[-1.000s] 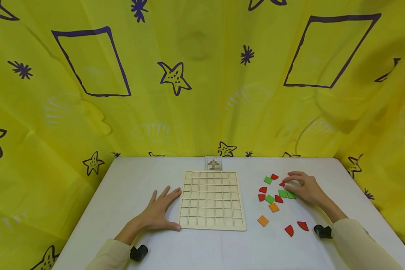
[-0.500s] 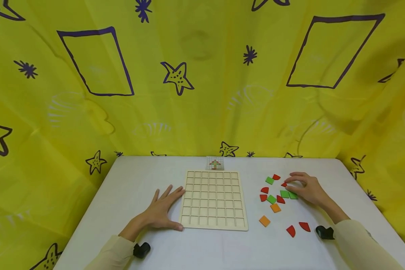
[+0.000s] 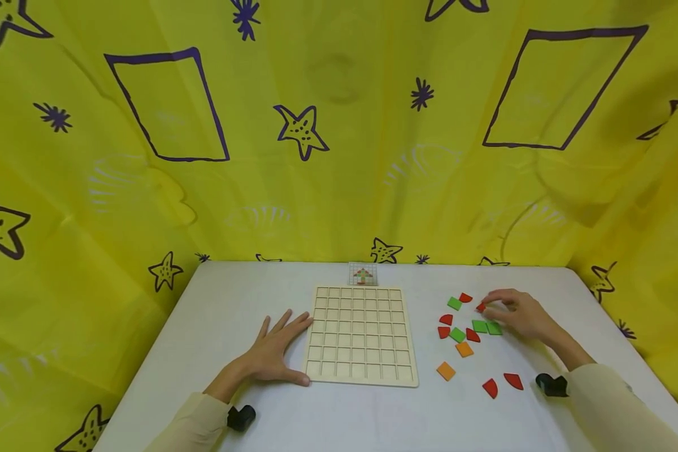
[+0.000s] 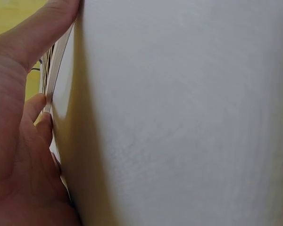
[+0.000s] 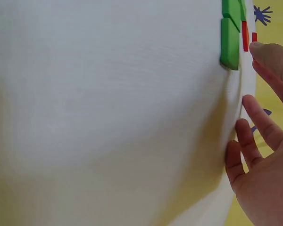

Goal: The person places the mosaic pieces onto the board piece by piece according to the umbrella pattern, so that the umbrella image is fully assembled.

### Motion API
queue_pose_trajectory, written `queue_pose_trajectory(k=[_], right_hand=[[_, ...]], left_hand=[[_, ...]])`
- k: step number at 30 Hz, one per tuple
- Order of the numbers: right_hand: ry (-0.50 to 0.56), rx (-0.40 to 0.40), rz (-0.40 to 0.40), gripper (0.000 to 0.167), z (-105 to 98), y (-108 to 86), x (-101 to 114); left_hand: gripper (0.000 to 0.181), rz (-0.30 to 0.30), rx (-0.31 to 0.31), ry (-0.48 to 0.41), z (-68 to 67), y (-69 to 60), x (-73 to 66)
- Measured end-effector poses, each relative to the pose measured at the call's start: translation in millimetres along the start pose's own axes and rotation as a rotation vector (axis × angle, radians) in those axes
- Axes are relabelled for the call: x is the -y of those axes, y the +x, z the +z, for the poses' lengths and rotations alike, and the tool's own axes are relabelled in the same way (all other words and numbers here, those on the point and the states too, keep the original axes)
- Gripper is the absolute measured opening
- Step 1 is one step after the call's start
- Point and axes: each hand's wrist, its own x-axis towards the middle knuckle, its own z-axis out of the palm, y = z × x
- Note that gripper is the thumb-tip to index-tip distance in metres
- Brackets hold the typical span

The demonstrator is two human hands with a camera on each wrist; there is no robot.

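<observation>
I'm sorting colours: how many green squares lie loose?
4: the farthest green square; a middle green square between two red pieces; and two neighbours, the left green square and the right green square, by the right hand, which may hide more.

Probably a small curtained booth; yellow star-print curtain; white table

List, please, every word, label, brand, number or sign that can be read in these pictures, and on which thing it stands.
None: no word, label, brand or number is readable in any view.
Small card beyond the grid board: coloured picture on a grid; any print is too small to read.
Grid board and coloured tiles: no lettering visible.
Yellow cloth: only drawn shapes, such as stars, no letters.
</observation>
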Motion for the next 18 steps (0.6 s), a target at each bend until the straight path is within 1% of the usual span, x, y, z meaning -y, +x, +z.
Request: queue_pose_trajectory(k=[4,6,13,18], right_hand=[[0.005,0.007,0.021,0.033,-5.9,1.8,4.1],[0.01,-0.009,0.016,0.034,-7.8,2.3,5.5],[0.048,-0.087,-0.028,0.038,-12.3,4.7,14.3],[0.044,-0.127,-0.07,0.037,-13.8,8.6,24.2]], left_hand=[[0.119,0.001,-0.006,-0.001,0.9,1.1,0.1],[0.12,0.003,-0.007,-0.004,1.0,1.3,-0.4],[0.12,0.002,-0.008,0.001,1.3,2.3,1.2],[0.12,-0.007,-0.002,0.004,1.0,1.9,1.5]])
